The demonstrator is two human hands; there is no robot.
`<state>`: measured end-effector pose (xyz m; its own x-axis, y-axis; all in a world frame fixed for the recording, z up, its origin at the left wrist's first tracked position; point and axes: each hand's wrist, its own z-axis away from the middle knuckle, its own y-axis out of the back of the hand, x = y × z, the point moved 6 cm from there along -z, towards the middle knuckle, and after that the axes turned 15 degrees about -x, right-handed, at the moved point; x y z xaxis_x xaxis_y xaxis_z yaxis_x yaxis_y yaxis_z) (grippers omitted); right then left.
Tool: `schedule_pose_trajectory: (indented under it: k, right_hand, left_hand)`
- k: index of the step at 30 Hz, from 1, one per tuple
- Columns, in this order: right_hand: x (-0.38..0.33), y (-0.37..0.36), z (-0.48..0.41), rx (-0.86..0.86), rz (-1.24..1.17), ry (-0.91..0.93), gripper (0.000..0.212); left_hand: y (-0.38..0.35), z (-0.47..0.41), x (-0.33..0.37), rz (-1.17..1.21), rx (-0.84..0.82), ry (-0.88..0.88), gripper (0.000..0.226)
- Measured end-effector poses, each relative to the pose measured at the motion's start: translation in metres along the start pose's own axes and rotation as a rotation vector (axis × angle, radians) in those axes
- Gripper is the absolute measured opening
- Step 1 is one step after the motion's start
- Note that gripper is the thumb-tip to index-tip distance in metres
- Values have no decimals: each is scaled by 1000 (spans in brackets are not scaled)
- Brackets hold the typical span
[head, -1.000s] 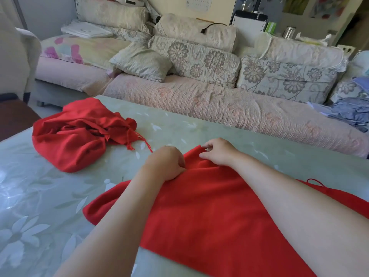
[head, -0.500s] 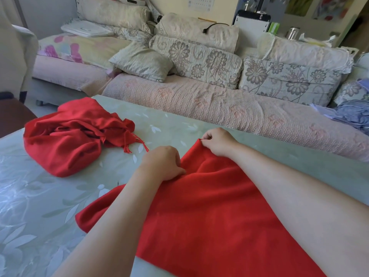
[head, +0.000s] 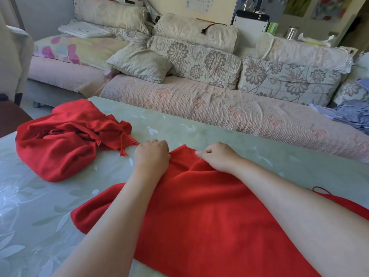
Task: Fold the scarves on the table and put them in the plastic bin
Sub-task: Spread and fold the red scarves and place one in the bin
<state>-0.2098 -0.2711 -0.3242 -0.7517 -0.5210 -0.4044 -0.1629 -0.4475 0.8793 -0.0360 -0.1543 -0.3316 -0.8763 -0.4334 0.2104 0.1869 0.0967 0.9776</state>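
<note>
Red fleece scarf lies spread flat on the pale-green floral bench as folding begins: the left hand and right hand, arms outstretched, each close their grip on its far edge. Next, seemingly, comes drawing that edge back evenly. A second crumpled red scarf waits nearby; no bin shows.

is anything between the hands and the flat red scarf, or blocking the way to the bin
Nothing lies between them: the left hand and right hand already rest on the flat scarf at its far edge. No plastic bin is in view, so that path cannot be judged.
</note>
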Motion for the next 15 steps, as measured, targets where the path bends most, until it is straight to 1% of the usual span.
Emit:
schedule_pose_trajectory:
  k: [2, 5, 9, 10, 12, 15]
  right_hand:
    - [-4, -3, -4, -72, -66, -57, 61]
    - [-18, -4, -11, -159, -146, -91, 47]
    - [-36, -11, -18, -266, -73, -122, 28]
    - [-40, -11, -17, -266, -90, -110, 25]
    - [-46, -5, -20, -178, -192, -57, 23]
    - [-56, 12, -27, 11, -292, 34, 28]
  left_hand:
    - [5, 3, 5, -1, 47, -74, 27]
    - [15, 4, 7, 45, 81, -151, 24]
    - [11, 8, 10, 155, -78, -268, 20]
    - [9, 9, 10, 181, -100, -279, 20]
    - [9, 10, 9, 228, -76, -279, 21]
    - [27, 11, 2, 383, 33, -256, 27]
